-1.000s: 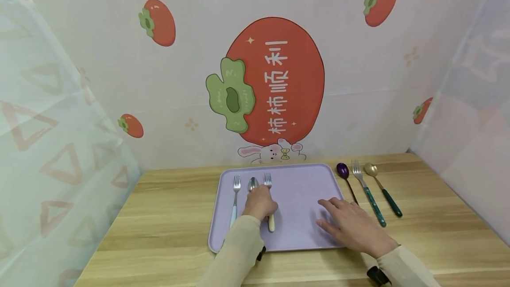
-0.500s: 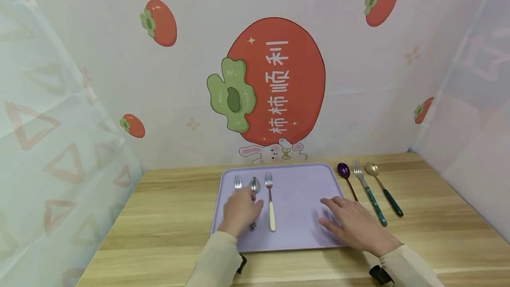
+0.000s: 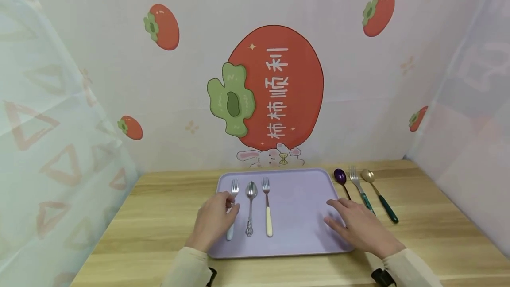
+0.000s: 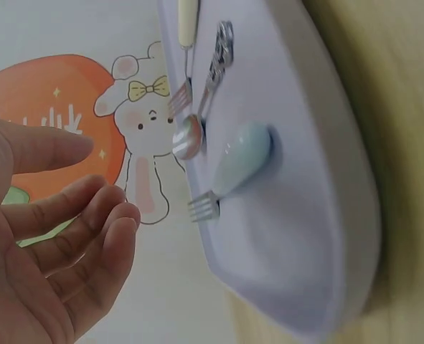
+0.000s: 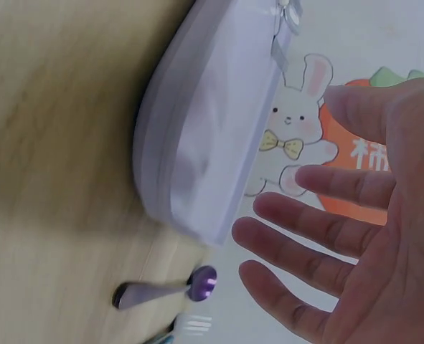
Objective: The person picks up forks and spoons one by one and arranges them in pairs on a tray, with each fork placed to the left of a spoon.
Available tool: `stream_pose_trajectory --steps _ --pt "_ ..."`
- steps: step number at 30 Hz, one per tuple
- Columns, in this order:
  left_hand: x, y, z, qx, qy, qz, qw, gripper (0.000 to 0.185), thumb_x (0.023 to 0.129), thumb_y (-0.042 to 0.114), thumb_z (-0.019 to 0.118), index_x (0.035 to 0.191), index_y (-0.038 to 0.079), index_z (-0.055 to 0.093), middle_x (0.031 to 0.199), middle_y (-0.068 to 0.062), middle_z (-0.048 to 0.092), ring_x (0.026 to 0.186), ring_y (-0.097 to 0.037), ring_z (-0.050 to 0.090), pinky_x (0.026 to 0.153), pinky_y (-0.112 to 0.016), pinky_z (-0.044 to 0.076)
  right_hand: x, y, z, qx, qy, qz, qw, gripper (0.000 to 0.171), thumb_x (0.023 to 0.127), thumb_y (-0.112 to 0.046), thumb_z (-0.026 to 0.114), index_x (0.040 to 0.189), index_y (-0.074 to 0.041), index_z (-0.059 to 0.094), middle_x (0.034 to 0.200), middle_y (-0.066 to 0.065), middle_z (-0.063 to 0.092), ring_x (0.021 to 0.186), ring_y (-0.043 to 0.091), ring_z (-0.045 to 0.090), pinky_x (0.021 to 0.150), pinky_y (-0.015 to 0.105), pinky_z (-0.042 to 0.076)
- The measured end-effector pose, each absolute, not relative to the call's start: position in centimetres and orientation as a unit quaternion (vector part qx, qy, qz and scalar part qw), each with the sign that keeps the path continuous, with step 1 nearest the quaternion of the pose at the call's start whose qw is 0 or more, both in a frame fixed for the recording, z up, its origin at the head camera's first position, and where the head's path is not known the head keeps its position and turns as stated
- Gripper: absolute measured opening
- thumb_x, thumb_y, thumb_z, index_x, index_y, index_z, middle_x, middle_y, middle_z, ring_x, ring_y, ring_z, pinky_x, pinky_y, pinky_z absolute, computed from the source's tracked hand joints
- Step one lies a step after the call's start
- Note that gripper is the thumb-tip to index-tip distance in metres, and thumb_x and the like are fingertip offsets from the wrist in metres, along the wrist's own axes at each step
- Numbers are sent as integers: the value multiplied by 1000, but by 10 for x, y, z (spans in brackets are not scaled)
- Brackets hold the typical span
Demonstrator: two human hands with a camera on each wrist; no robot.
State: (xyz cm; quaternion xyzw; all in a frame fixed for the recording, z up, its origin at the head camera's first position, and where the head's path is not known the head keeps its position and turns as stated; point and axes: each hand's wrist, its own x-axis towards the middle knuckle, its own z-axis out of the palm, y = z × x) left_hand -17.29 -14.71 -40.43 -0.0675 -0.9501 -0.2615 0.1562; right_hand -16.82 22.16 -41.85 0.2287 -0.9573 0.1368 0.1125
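On the lilac tray lie, from left to right, a fork with a pale blue handle, a silver spoon with an ornate handle and a fork with a cream handle. My left hand is over the tray's left side, covering part of the pale blue fork in the head view. The left wrist view shows its fingers loosely bent, with nothing between them and the thumb. At the tray's right side hovers my right hand, fingers spread and holding nothing.
Right of the tray, on the wooden table, lie a purple spoon, a fork with a green handle and a gold spoon with a dark green handle. Behind stands a fabric backdrop with printed persimmons.
My left hand has moved left, from over the cream-handled fork and silver spoon to the pale blue fork. The right hand stays nearly in place. The head view has shifted slightly.
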Motion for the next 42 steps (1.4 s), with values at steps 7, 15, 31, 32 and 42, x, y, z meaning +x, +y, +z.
stream_pose_trajectory --steps 7,15,31,32,42 --pt "-167 -161 -404 -74 -954 -245 156 13 88 16 76 94 6 71 85 -4 67 74 -15 59 68 -38 51 -184 230 -423 207 -963 137 103 42 94 -35 71 123 -4 68 118 18 68 104 40 66 87 59 52" --pt "-175 -158 -398 -90 -955 -232 160 16 89 17 76 97 5 71 90 -5 67 79 -18 60 70 -39 52 -216 252 -411 175 -971 129 96 40 93 -28 73 119 1 68 96 10 70 81 27 67 69 51 55" --pt "-158 -166 -414 -104 -958 -216 156 14 85 15 79 92 6 71 88 -3 66 79 -19 61 70 -38 53 -240 254 -428 62 -985 157 -16 16 86 -14 62 74 -6 55 65 6 54 57 20 49 49 38 41" --pt "-158 -166 -413 -107 -958 -216 156 14 85 14 79 92 6 71 88 -3 66 79 -19 61 70 -38 53 -241 254 -427 59 -986 154 -25 18 85 -13 61 71 -8 52 63 5 50 56 20 48 48 36 40" --pt "-164 -164 -408 -100 -960 -218 148 15 87 16 77 95 5 71 91 -5 67 81 -20 62 72 -39 53 -260 252 -425 32 -989 135 -44 14 83 -6 58 72 -6 48 69 13 53 61 29 52 54 41 44"
